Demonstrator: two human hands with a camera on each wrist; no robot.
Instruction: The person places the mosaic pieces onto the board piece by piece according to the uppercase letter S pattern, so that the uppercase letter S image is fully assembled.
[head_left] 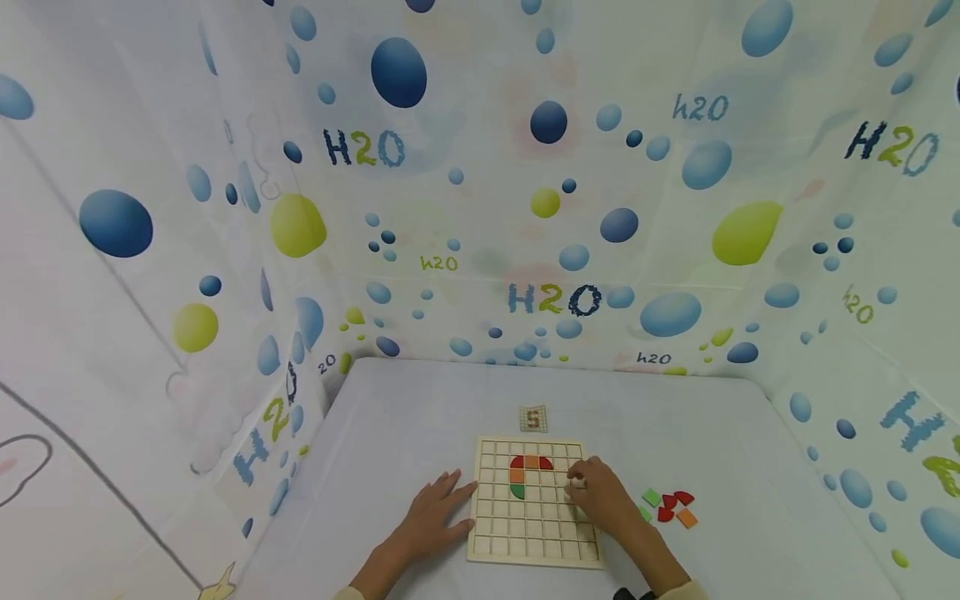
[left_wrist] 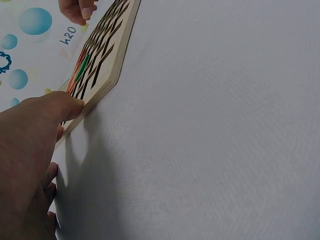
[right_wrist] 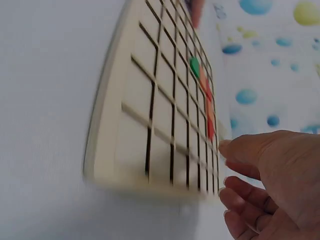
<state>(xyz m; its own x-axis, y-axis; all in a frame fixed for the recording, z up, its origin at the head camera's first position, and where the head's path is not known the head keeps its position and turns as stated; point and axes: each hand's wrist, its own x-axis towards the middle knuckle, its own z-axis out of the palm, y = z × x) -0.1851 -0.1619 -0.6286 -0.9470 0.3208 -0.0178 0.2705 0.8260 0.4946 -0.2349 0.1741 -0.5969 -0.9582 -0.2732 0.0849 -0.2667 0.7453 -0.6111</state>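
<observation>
A wooden grid board point(head_left: 536, 550) lies on the table, with red quarter-round pieces point(head_left: 546, 463), orange squares point(head_left: 517, 476) and a green quarter-round piece point(head_left: 518, 492) set in its upper cells. My left hand point(head_left: 431, 517) has its fingers spread and touches the board's left edge; the left wrist view shows its thumb point(left_wrist: 70, 103) against the rim. Over the right edge of the board is my right hand point(head_left: 603, 497), fingers loosely bent. In the right wrist view its thumb point(right_wrist: 240, 148) stands apart from the fingers, and no piece shows between them.
Right of the board lie loose pieces: green squares point(head_left: 651, 497), red quarter-rounds point(head_left: 683, 497) and an orange square point(head_left: 687, 518). Behind the board is a small card point(head_left: 533, 418) with a brown S-like figure. A patterned curtain point(head_left: 480, 208) surrounds the white table point(head_left: 420, 417).
</observation>
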